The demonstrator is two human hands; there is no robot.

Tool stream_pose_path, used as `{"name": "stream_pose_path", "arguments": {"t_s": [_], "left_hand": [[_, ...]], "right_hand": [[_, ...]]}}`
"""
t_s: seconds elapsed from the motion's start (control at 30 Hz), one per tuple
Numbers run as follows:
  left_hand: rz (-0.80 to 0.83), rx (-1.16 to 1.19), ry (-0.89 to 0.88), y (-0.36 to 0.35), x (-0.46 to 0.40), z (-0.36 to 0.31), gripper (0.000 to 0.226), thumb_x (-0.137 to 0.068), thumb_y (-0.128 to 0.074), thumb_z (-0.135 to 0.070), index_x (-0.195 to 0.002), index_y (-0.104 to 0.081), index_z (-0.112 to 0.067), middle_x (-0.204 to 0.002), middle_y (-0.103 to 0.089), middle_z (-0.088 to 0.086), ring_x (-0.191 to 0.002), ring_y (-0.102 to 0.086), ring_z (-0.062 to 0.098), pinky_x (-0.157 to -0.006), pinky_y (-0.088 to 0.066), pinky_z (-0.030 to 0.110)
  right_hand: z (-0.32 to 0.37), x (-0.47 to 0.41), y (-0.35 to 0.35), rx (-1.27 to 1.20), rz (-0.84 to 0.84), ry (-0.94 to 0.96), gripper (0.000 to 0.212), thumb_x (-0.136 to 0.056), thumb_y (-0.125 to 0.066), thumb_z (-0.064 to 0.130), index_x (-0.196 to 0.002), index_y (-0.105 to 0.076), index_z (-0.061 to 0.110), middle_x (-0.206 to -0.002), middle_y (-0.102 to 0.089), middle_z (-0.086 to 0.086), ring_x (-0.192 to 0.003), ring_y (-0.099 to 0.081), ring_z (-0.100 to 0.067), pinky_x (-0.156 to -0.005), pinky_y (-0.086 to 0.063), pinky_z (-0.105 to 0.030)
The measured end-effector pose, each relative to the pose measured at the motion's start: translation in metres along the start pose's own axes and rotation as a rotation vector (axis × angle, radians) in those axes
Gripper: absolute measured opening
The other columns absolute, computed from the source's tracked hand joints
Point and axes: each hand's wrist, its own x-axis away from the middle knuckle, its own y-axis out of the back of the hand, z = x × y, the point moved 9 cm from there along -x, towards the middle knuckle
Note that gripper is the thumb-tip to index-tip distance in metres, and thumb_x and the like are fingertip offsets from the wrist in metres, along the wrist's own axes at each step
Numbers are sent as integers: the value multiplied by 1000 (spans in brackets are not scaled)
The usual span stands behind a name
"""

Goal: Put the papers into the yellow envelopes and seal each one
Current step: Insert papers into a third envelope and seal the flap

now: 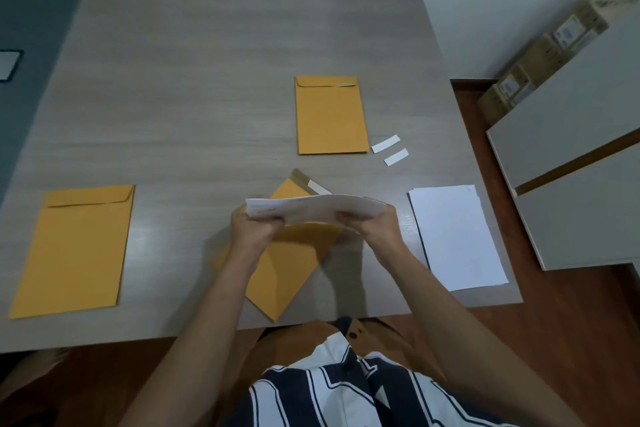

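Both hands hold a thin bundle of white papers [313, 207] level above the table: my left hand [254, 229] grips its left end, my right hand [372, 222] its right end. Under the bundle lies a yellow envelope [285, 265], turned at an angle, its flap [304, 179] open with a white strip on the glue line. A closed yellow envelope [330, 116] lies farther back. Another yellow envelope [76, 250], flap folded down, lies at the left. A stack of white papers [457, 236] rests at the right.
Two peeled white strips [389, 149] lie right of the far envelope. The table's near edge [207, 333] runs just below the angled envelope. A grey cabinet [581, 184] and cardboard boxes [540, 59] stand off to the right.
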Motion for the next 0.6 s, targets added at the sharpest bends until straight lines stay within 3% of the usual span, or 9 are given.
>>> {"name": "stream_pose_path", "arguments": {"t_s": [0.13, 0.23, 0.3, 0.37, 0.5, 0.6], "left_hand": [[37, -65, -10, 2, -5, 6, 28, -56, -74, 7, -77, -68, -12, -74, -65, 5, -67, -62, 15, -57, -51, 28], [46, -122, 45, 0, -6, 18, 29, -65, -74, 15, -78, -69, -10, -75, -67, 7, -73, -66, 23, -63, -55, 38], [39, -134, 62, -1, -9, 16, 33, -68, -71, 15, -72, -66, -17, -70, -65, 1, -66, -63, 19, -59, -51, 34], [23, -104, 100, -2, -13, 11, 32, -71, -69, 13, -73, -65, -19, -73, -65, -2, -69, -63, 17, -62, -51, 31], [88, -187, 48, -13, -22, 2, 27, -80, -68, -2, -102, -66, -17, -98, -69, 0, -88, -65, 17, -72, -53, 26], [103, -309, -45, -21, -31, -4, 53, -82, -70, -11, -133, -55, -12, -124, -60, 2, -107, -60, 14, -88, -51, 25]], "right_hand": [[-1, -1, -5, 26, -4, -22, 31, -63, -88, 3, -87, -73, 17, -86, -73, -4, -82, -69, -16, -69, -58, -24], [-8, 0, -9, 60, -36, -66, 38, -63, -90, 7, -85, -65, 24, -87, -69, 4, -84, -66, -14, -65, -53, -18], [-6, -1, -10, 87, -51, -74, 38, -66, -88, 9, -84, -59, 26, -87, -65, 7, -82, -62, -8, -61, -50, -13], [-5, -6, -8, 128, -52, -75, 33, -68, -88, 14, -92, -65, 20, -90, -69, 3, -86, -66, -13, -62, -52, -15], [1, -16, 5, 185, -69, -86, 31, -71, -85, 14, -96, -67, 15, -90, -70, 4, -84, -68, -11, -62, -54, -19], [13, -23, 29, 168, -131, -68, 35, -70, -85, 12, -99, -67, 13, -94, -70, 1, -84, -67, -10, -67, -55, -25]]}}
